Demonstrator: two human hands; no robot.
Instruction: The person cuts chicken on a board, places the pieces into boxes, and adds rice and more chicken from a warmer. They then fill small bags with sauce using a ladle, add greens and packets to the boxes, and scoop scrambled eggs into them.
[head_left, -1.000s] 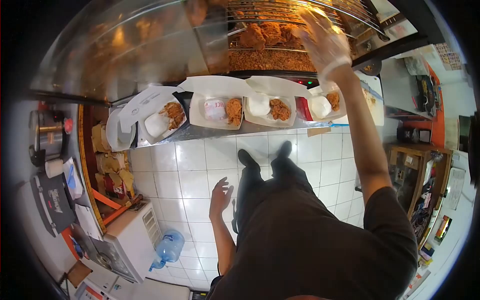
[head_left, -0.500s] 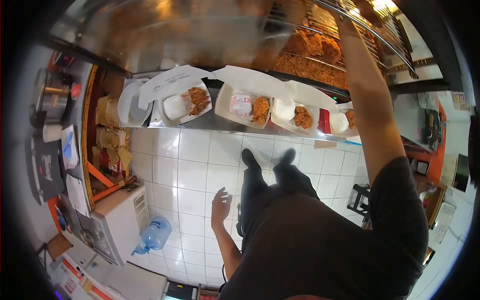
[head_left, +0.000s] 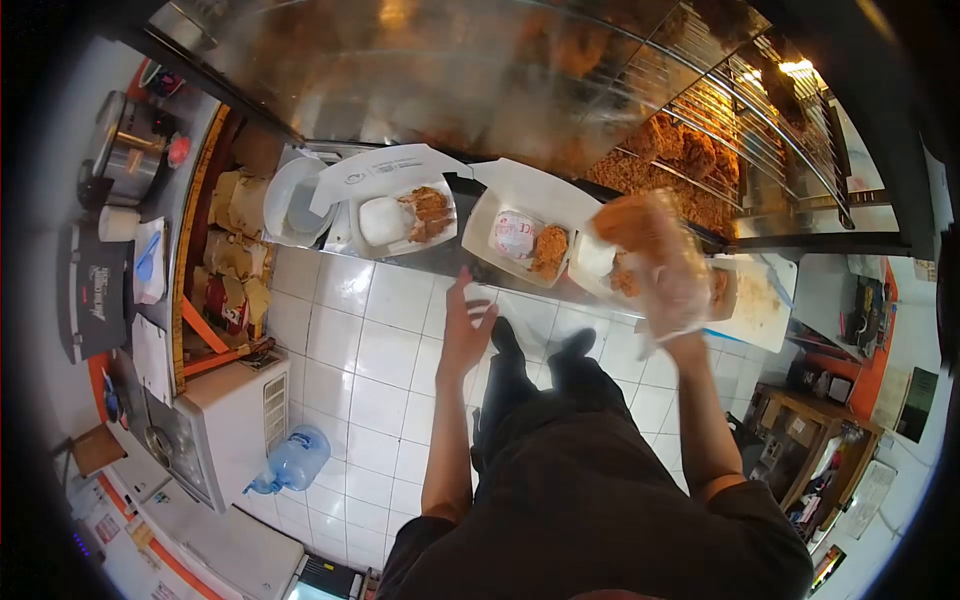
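My right hand (head_left: 677,300), in what looks like a clear plastic glove and blurred by motion, grips a piece of fried chicken (head_left: 628,222). It is above an open white box (head_left: 592,280) with rice and a piece of chicken inside, partly hidden by the hand. My left hand (head_left: 466,325) holds nothing, fingers apart, just before the counter edge. Nearest to it is a second open box (head_left: 483,235) containing a wrapped round of rice (head_left: 515,234) and fried chicken (head_left: 549,250). Farther left, another open box (head_left: 345,215) has white rice (head_left: 384,221) and a browned chicken piece (head_left: 428,213).
Behind the boxes stands a glass display cabinet (head_left: 450,80) with wire racks (head_left: 770,120) and more fried chicken (head_left: 690,150). White bowls (head_left: 290,205) sit at the counter's left end. A blue water bottle (head_left: 300,457) lies on the tiled floor beside a white appliance (head_left: 235,420).
My right hand has come out of the cabinet toward the boxes with a piece of fried chicken. My left hand has risen toward the counter edge.
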